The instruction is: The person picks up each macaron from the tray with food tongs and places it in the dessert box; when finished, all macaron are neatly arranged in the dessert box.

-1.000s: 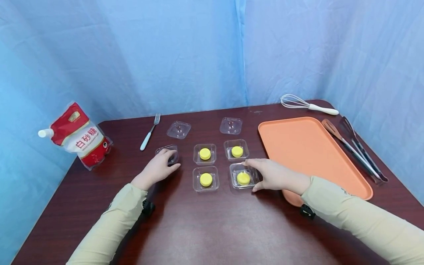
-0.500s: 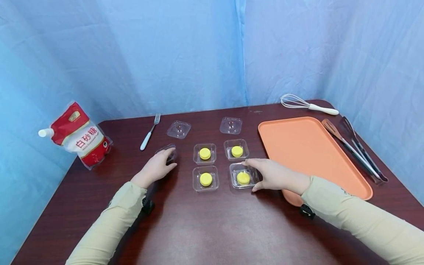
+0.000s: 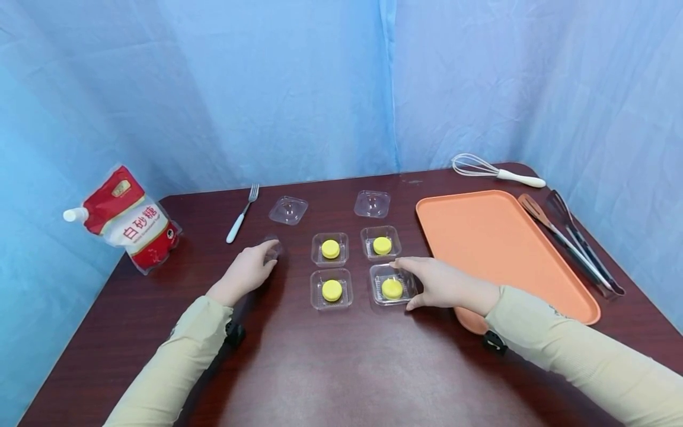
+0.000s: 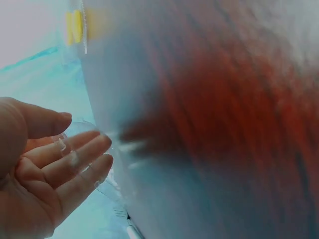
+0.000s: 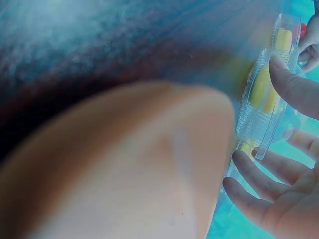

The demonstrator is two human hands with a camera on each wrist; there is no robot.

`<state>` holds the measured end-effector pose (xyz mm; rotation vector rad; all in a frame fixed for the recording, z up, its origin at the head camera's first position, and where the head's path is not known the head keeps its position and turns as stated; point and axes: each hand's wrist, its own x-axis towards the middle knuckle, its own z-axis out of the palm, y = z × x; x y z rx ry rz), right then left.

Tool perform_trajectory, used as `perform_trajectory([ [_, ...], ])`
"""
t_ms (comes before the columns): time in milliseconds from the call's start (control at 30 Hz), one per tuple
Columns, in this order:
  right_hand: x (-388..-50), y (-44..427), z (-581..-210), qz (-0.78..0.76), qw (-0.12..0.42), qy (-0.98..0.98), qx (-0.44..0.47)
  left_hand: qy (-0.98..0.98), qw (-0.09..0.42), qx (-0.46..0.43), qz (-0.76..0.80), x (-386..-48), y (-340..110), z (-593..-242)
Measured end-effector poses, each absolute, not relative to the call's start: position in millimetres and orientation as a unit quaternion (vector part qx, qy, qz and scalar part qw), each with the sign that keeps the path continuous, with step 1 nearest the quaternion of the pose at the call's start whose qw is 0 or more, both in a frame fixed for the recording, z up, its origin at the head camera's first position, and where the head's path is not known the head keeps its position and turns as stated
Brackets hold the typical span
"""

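From my head, I see my left hand [image 3: 242, 276] at 8 o'clock. Its fingers hold a see-through square plastic lid [image 3: 274, 252], mostly hidden behind them. My right hand [image 3: 434, 281] is at 4 o'clock. Its fingers grip a see-through square plastic box [image 3: 377, 290] at 5 o'clock, with a round yellow piece [image 3: 392, 289] inside. Three more boxes like it [image 3: 317, 292] sit just beside it on the dark red-brown counter [image 3: 341, 362]. A flat orange tray [image 3: 501, 249] lies at 3 o'clock, and a red and white bag [image 3: 133, 219] stands at 9.

From my left wrist, my hand is at 8 o'clock, with the lid between thumb and fingers.

From my right wrist, the box is at 3 o'clock, my thumb near its top end, my fingers near its bottom end.
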<state>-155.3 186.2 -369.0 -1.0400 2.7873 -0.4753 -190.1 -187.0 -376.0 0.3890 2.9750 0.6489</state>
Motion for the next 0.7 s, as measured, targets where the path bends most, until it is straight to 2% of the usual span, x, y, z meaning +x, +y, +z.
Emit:
perform_trajectory([
  [467, -157, 187, -372, -0.158, 0.07, 0.923, -0.345, 0.962, -0.027, 0.141, 0.233, -173, -185, -363],
  [700, -157, 188, -372, -0.163, 0.064, 0.919, -0.354, 0.942, -0.018, 0.122, 0.314, -169, -184, -359],
])
